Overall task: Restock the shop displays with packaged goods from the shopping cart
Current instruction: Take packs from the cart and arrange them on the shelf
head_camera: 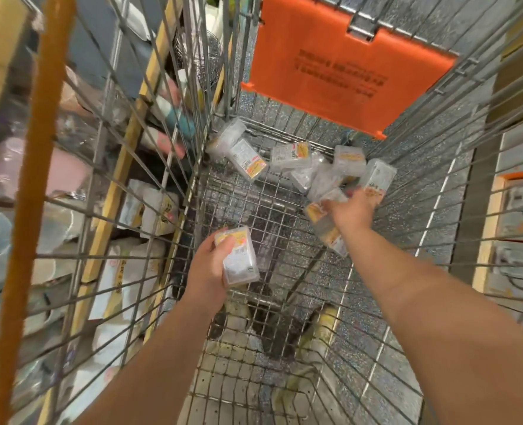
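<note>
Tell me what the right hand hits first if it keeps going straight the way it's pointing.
Likely the clear packet against the cart's right wall: the right hand reaches forward into the pile at the far end, fingertips already at it. Motion blur hides whether they touch. Past it lies only cart mesh.
</note>
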Tool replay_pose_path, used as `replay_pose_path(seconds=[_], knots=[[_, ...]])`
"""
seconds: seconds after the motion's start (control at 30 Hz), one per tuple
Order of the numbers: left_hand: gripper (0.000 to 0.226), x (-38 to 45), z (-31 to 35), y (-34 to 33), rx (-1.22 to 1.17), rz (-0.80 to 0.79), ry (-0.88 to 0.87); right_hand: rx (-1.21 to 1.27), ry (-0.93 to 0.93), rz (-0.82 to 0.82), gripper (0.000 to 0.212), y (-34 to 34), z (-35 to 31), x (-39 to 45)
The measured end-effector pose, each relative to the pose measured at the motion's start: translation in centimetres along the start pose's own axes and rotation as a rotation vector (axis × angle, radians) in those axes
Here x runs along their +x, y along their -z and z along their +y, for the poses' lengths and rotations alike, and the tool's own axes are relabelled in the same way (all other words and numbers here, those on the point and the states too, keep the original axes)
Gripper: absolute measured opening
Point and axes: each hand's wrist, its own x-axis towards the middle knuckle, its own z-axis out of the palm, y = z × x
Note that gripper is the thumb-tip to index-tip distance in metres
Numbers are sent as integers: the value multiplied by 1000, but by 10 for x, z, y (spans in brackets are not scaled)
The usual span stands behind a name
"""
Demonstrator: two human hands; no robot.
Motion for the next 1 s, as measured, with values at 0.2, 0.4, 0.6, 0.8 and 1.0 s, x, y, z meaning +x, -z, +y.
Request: replay_pose_path(seconds=[0.2,0.4,0.6,0.8,1.0], knots=[[45,-2,0,-2,-31,73,-15,666,-221,-168,52,-14,-7,-57],[36,2,-2,-13,3,134,-14,1215,-433,-475,43,-27,1,-117],[62,4,-6,-22,-89,95,-33,1092,-276,-502,9,-40,0,-142],[78,7,-9,-23,-97,126,-76,708,-12,-534,10,-42,-2,-140],[54,11,-4,-29,47,173,-19,315,76,-185,21,-21,33,-93]])
